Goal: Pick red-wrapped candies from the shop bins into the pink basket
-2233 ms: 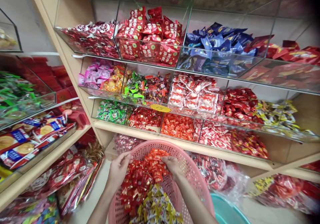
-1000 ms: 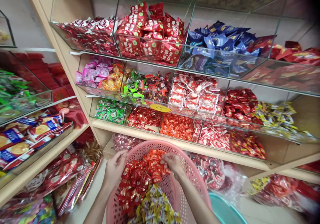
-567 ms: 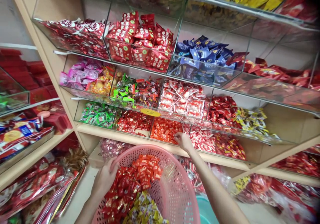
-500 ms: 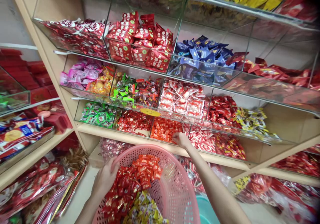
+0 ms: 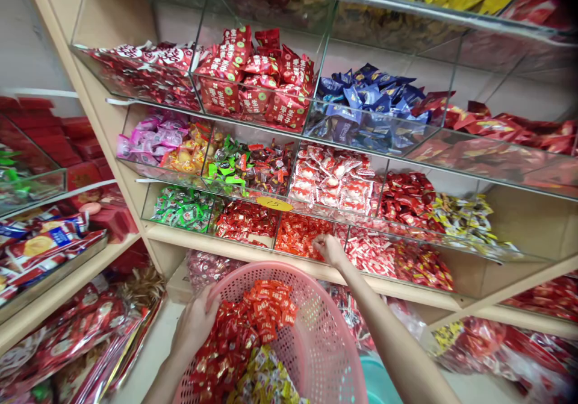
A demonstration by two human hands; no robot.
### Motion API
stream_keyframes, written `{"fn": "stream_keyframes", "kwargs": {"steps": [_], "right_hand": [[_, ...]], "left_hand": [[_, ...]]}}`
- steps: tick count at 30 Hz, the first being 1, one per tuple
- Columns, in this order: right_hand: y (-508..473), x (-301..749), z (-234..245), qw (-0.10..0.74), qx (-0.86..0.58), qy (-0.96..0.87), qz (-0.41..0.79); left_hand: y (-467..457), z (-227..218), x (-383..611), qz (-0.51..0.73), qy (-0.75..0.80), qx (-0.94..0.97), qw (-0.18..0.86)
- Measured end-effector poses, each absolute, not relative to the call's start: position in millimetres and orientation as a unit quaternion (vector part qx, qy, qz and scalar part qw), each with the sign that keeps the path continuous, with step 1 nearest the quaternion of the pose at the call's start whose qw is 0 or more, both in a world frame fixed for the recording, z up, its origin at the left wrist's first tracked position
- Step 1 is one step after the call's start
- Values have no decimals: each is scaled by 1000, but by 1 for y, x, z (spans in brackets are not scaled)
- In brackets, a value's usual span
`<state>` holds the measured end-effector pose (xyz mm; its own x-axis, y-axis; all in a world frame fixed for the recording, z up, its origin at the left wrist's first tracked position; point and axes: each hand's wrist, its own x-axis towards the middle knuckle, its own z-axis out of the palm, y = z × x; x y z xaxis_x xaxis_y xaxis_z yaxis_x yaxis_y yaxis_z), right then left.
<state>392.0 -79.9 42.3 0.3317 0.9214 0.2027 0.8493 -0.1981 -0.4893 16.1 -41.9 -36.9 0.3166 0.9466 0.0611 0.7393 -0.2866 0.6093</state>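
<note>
My left hand (image 5: 197, 320) grips the left rim of a pink plastic basket (image 5: 316, 356) that holds red and orange wrapped candies (image 5: 253, 323) over yellow ones (image 5: 264, 383). My right hand (image 5: 329, 248) reaches up to the lowest glass bin, at the orange-red candies (image 5: 298, 235). Its fingers are curled together among the wrappers; what they pinch is too small to name.
Glass bins on wooden shelves (image 5: 253, 253) hold green (image 5: 183, 208), red (image 5: 244, 218), white-red (image 5: 336, 178), blue (image 5: 370, 94) and pink candies (image 5: 151, 136). A yellow price tag (image 5: 274, 203) is stuck on the glass. A teal tub (image 5: 379, 383) sits under the basket, with bagged sweets on the floor.
My right hand left the basket's candies and rose to the lowest bin of orange-red candies. My left hand shifted to the basket's rim. The view tilted slightly.
</note>
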Motion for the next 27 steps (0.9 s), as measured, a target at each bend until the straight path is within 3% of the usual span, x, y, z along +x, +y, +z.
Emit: {"fn": "stream_keyframes", "kwargs": {"steps": [4, 11, 21, 27], "right_hand": [[-88, 378, 57, 390, -737, -545, 81], [-112, 337, 67, 554, -641, -447, 287], [-144, 300, -3, 596, -592, -228, 492], [-156, 272, -15, 605, -554, -198, 537]], "left_hand": [[-42, -37, 16, 211, 550, 770, 245], [-43, -31, 17, 197, 544, 783, 230], [-45, -29, 18, 184, 549, 787, 212], [-57, -10, 31, 295, 504, 789, 191]]}}
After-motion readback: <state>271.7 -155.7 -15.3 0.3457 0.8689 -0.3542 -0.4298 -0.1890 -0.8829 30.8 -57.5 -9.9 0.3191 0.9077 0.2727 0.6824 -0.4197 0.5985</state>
